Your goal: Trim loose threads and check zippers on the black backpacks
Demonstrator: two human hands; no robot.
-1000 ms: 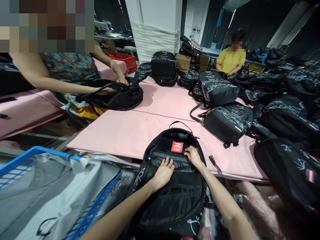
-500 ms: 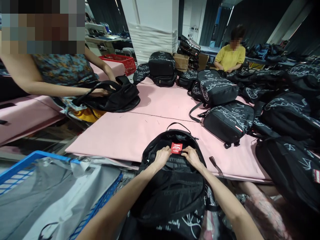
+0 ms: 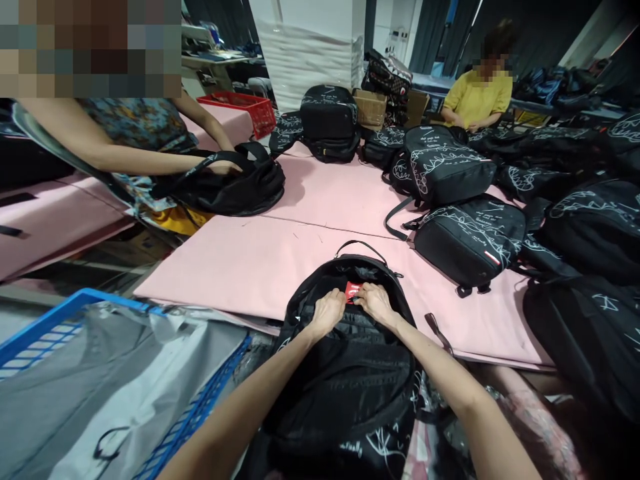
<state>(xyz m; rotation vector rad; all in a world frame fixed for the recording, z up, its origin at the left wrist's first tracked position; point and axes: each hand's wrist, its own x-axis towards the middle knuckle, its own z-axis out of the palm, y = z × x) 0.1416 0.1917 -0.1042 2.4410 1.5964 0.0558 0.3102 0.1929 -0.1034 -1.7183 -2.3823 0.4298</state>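
An unzipped black backpack (image 3: 345, 373) with white scribbled print lies in front of me, its top end resting on the table edge. Inside the opening shows a red label (image 3: 352, 291) with white print. My right hand (image 3: 376, 303) is closed on the label's right side and covers part of it. Just left of the label, my left hand (image 3: 329, 313) is closed inside the bag; its fingertips are hidden, so what it grips cannot be made out. The carry handle (image 3: 361, 243) stands up at the bag's top.
The pink table (image 3: 225, 260) stretches ahead. Several printed black backpacks (image 3: 470, 233) are piled at right. A blue crate (image 3: 85, 297) with grey sheeting stands at lower left. One co-worker (image 3: 135, 133) handles a black bag (image 3: 235, 187); another person in yellow (image 3: 477, 100) is farther back.
My right hand has moved left over the red label, covering more of it. My left hand stays nearly in place. The co-worker's hand has gone deeper into the other bag. The view shifted slightly.
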